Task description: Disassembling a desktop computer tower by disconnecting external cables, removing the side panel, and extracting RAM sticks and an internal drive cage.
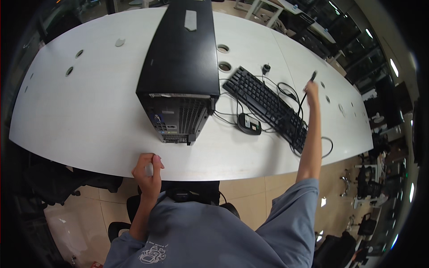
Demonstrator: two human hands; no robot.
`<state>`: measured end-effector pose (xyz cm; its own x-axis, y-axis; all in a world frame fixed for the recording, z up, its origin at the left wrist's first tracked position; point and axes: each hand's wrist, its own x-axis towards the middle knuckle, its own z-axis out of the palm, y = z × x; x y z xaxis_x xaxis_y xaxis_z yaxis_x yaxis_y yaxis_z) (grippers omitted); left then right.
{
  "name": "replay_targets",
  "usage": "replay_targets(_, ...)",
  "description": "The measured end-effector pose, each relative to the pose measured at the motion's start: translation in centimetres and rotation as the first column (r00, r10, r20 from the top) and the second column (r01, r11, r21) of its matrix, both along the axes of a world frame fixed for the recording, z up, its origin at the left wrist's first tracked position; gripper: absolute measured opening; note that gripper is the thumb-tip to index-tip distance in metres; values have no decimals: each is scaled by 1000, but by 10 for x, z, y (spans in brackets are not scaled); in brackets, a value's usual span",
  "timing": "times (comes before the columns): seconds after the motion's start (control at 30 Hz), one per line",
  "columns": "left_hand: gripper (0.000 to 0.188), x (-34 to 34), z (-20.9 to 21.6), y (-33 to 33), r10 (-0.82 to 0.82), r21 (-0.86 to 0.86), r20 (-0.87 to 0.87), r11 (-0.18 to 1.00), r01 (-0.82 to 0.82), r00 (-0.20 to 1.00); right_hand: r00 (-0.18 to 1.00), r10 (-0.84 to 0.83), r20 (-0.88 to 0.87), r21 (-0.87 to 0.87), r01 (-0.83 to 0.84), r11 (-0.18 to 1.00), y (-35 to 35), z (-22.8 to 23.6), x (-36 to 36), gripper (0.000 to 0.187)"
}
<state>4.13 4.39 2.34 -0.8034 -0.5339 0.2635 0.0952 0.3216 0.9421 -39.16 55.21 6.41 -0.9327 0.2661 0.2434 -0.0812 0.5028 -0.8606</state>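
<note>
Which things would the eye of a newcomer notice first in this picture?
The big black computer case dominates, near the middle of the white table. Right of it, a black keyboard lies slantwise. Farther right, the outstretched right hand grips a black cable.

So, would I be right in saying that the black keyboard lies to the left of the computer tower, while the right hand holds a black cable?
Not quite: the head view shows the black keyboard to the right of the computer tower, while the right hand holds a black cable.
</note>
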Motion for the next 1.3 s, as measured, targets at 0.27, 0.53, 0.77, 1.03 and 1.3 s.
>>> replay_targets(0.27,82,-31,46,-11,-67,-427,-357,899,-99,932,996,-5,-90,894,83,440,-64,-43,65,32)
replay_targets(0.53,123,-95,68,47,75,-316,-470,916,-247,879,840,473,-265,206,-430,879,-254,44,74,26)
replay_targets(0.77,117,-103,79,48,154,-446,-461,811,-379,874,644,724,-249,-452,-738,501,-382,81,49,71)
replay_targets(1.03,114,-111,77,37,43,-472,-552,807,-354,833,714,615,-334,-490,-689,534,-422,68,59,57)
replay_targets(1.3,109,-115,84,35,-18,-467,-583,826,-316,813,686,680,-260,-348,-723,596,-401,61,30,54)
